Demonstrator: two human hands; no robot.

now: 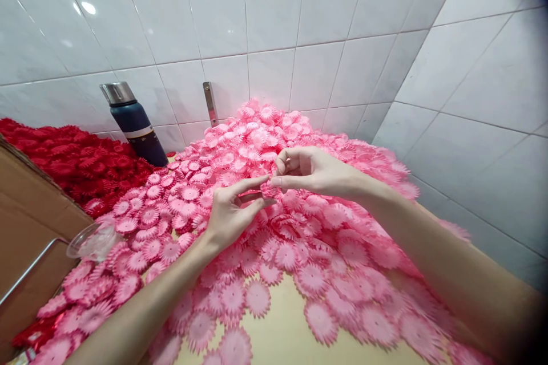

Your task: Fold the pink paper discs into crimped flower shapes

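My left hand [233, 211] reaches in from the lower left, thumb and forefinger closed around a small pink fabric flower piece [268, 189]. From the right, my right hand [306, 171] meets it with thumb and forefinger pinched at the same piece's upper edge. The fingertips of both hands nearly touch, and they partly hide the piece. Beneath and behind the hands spreads a big heap of pink flower discs [299, 274] with notched edges and small centre holes.
A pale yellow tabletop [278, 319] shows at the front. At left are a dark blue bottle [139, 131], a red flower pile [85, 159], a cardboard box [29, 228] and a clear plastic container [94, 242]. White tiled walls [274, 5] stand behind and to the right.
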